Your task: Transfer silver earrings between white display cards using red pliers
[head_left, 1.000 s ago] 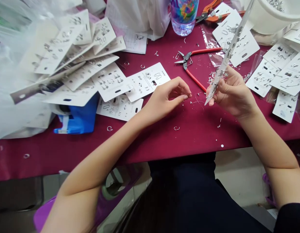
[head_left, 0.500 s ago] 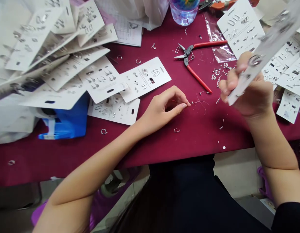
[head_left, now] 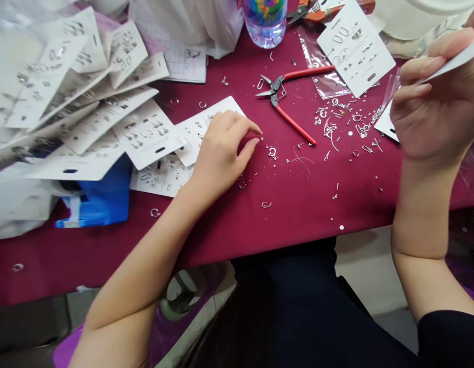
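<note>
1. Both hands were busy over the maroon tablecloth (head_left: pixel 260 225). Far left, a heap of white jewellery cards (head_left: pixel 87 102) fanned across a blue tape dispenser (head_left: pixel 98 202), seemingly a stack set out of the way.
2. Her left hand (head_left: pixel 221 153) lay curled, knuckles up, partly on one white card (head_left: pixel 198 130); fingertips were pinched near tiny silver findings, though I could not tell whether they gripped one.
3. A small silver clasp (head_left: pixel 272 152) sat just beside those fingertips, within easy reach.
4. Red-handled pliers (head_left: pixel 286 99) lay open on the cloth beyond, near a scatter of loose silver bits (head_left: pixel 336 122).
5. Her right hand (head_left: pixel 432 107) was raised at the right, fingers closed on the edge of a thin white card (head_left: pixel 461 59), tilted as if for inspecting.
</note>
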Action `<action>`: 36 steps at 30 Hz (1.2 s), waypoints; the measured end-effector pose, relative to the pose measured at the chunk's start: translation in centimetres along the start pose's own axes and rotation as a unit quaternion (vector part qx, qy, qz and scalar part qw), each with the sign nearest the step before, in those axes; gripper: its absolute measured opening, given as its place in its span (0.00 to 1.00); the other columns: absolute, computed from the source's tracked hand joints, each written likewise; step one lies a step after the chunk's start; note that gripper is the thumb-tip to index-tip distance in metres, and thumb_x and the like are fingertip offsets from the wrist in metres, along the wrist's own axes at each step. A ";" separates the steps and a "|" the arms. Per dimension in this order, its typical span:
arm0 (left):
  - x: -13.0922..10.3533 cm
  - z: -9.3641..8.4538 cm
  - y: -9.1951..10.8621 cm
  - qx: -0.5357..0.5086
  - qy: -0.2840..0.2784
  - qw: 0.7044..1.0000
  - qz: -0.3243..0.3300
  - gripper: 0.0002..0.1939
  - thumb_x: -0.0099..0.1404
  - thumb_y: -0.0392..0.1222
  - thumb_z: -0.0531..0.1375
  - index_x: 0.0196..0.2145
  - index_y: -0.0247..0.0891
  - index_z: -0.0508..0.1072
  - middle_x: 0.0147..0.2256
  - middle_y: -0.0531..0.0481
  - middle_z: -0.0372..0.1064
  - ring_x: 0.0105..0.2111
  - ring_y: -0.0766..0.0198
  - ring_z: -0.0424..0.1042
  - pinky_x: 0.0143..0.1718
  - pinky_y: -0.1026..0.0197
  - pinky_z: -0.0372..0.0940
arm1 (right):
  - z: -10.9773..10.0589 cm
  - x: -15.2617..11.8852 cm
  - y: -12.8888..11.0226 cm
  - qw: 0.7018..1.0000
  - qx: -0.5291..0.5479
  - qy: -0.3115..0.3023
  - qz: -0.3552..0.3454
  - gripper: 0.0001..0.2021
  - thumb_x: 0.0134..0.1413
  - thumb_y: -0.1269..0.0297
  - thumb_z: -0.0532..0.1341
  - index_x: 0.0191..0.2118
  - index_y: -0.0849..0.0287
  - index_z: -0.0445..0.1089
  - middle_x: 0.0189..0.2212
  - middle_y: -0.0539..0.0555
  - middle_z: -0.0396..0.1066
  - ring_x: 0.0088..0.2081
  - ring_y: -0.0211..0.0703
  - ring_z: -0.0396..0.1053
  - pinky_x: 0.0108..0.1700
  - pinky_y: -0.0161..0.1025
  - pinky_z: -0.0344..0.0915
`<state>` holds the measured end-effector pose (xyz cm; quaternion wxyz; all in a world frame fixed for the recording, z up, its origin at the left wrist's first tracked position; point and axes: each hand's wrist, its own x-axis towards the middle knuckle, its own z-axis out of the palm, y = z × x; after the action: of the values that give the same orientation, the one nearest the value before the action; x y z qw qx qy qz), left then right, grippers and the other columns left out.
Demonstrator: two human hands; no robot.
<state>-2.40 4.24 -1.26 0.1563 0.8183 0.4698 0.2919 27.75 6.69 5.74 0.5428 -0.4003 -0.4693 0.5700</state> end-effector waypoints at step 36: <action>0.2 -1.8 10.0 -0.340 0.021 0.940 -0.017 0.03 0.68 0.35 0.61 0.35 0.41 0.72 0.35 0.50 0.73 0.35 0.67 0.73 0.36 0.63 0.73 | 5.7 -3.6 6.0 0.812 0.390 -0.426 0.081 0.10 0.64 0.58 0.61 0.44 0.58 0.65 0.35 0.51 0.81 0.33 0.38 0.79 0.30 0.35 0.79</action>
<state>3.31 -0.66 5.52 0.4203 0.7021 0.3599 0.4481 21.07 2.70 1.11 0.3506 0.0916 -0.3577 0.8606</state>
